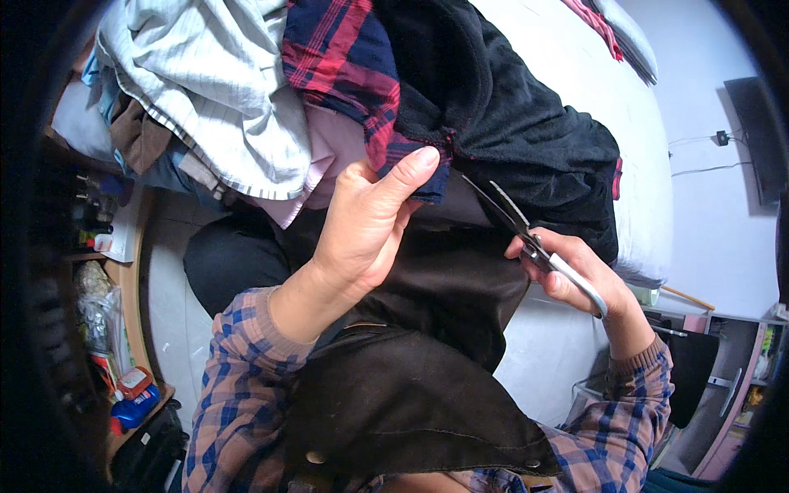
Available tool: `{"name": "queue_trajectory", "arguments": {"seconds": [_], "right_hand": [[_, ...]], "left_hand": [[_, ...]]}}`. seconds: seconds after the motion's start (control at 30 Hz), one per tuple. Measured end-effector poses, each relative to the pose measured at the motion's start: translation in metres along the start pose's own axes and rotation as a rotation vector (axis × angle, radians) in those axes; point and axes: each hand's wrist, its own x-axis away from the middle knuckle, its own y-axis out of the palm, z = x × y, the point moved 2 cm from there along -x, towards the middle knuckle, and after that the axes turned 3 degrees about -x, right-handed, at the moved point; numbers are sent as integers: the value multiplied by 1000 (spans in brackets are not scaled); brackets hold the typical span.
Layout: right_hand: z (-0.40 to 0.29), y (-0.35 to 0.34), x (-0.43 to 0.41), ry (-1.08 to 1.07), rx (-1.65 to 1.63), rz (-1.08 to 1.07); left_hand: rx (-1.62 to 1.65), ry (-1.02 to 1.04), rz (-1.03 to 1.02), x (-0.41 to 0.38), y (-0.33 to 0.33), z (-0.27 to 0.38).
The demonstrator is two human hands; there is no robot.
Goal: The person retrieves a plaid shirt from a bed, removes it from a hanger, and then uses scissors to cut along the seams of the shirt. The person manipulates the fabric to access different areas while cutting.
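My left hand (370, 215) pinches the edge of a navy and red plaid cloth (345, 55) between thumb and fingers. That cloth joins a black fleece garment (530, 117), apparently as its lining or trim, with a bit of red by the seam. In my right hand (573, 271) is a pair of scissors (530, 237) with pale handles. The blades are slightly parted and point up and left towards the cloth, with a gap between their tips and the held edge. The garment spreads over a white bed (641, 203) in front of me.
A white striped cloth (209, 92) and a pink cloth (333, 135) lie left of the plaid. Shelves with a blue bottle (135, 407) stand at the left. A black screen (758, 138) hangs on the right wall, above a low cabinet (733, 382). My dark apron (407, 394) covers my lap.
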Motion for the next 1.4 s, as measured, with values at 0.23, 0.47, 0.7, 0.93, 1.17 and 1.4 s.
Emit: {"name": "queue_trajectory", "arguments": {"seconds": [0.23,0.47,0.7,0.93,1.17,1.4], "right_hand": [[-29,-5,-20,43,81,-86],[-45,-9,-23,28,258,0],[-37,1,-10,-15,287,125],[-31,0,-4,21,227,136],[-31,-2,-2,-25,219,94],[-40,-7,-6,5,222,55]], "left_hand": [[-29,39,0,6,0,2],[-63,53,15,6,-1,3],[-71,102,-51,5,2,0],[-121,137,-112,4,2,0],[-178,148,-75,7,4,-1],[-242,172,-83,7,-3,-1]]}}
